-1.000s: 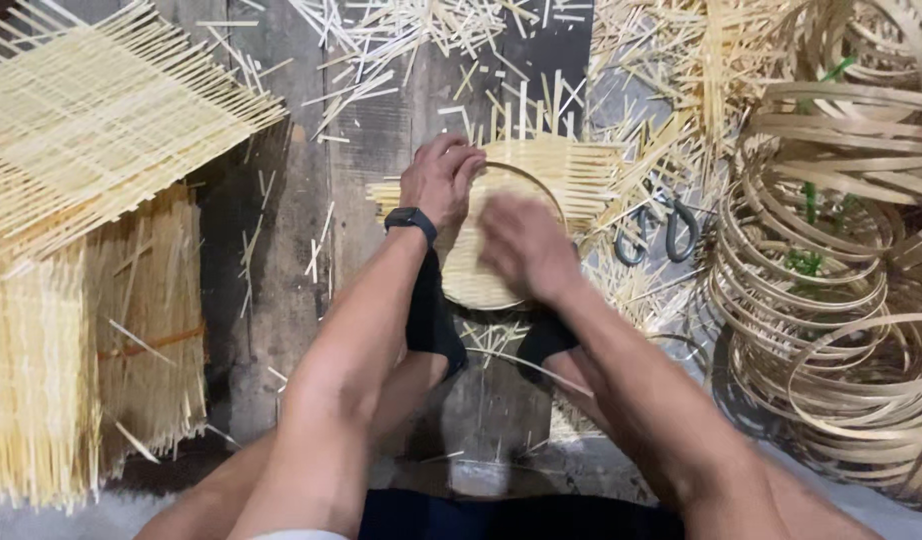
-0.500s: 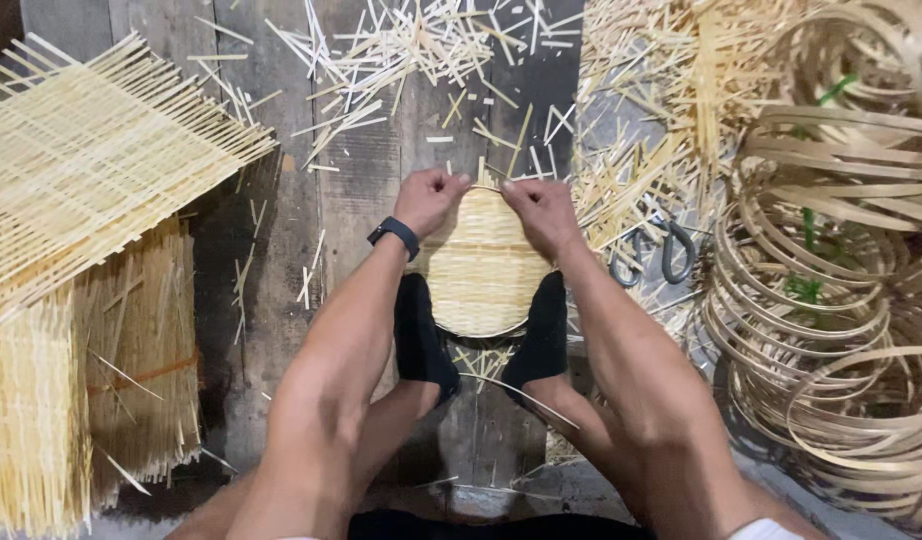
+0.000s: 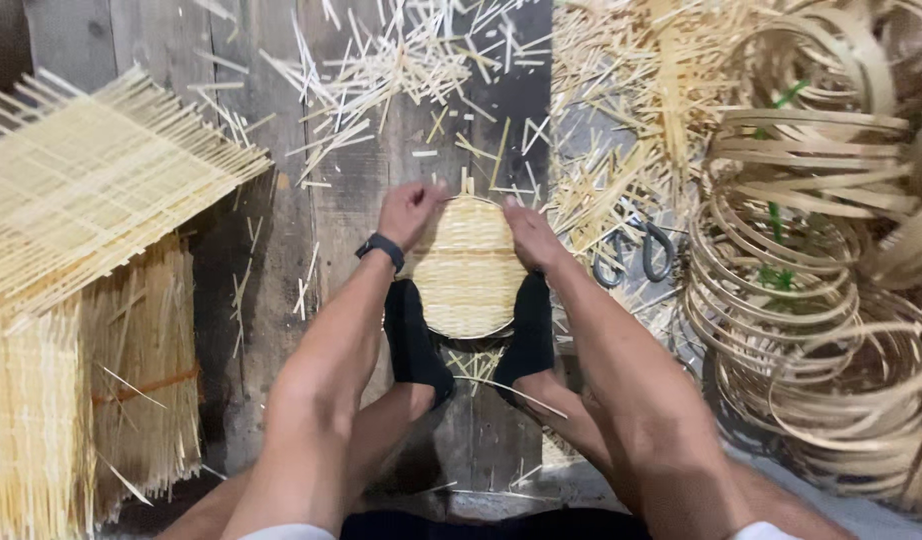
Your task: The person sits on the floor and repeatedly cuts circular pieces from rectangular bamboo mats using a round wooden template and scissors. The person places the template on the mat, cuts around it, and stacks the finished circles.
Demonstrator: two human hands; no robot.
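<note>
bamboo fills the head view: a small round woven mat (image 3: 469, 268) stands between a person's two black-socked feet (image 3: 417, 340), clamped at its lower sides. the left hand (image 3: 409, 212) curls shut on the mat's upper left edge, a dark watch (image 3: 381, 247) on the wrist. the right hand (image 3: 529, 235) pinches the upper right edge, fingers (image 3: 511, 215) closed narrow on the rim. a thin hoop (image 3: 459, 199) shows along the top, with strip ends poking just above it.

done well, this step seems to ask for even pressure from both hands, the feet holding the mat steady so the weave bends without splitting.

around the work: a wooden floor (image 3: 281, 230) strewn with offcuts (image 3: 401, 60); flat square mats (image 3: 101, 190) stacked to the left; coiled bamboo hoops (image 3: 821, 300) piled on the right; grey scissors (image 3: 636, 255) just beside the right wrist. loose slivers (image 3: 481, 370) lie under the mat between the feet and could snag; the scissors lie close to that forearm's path.
</note>
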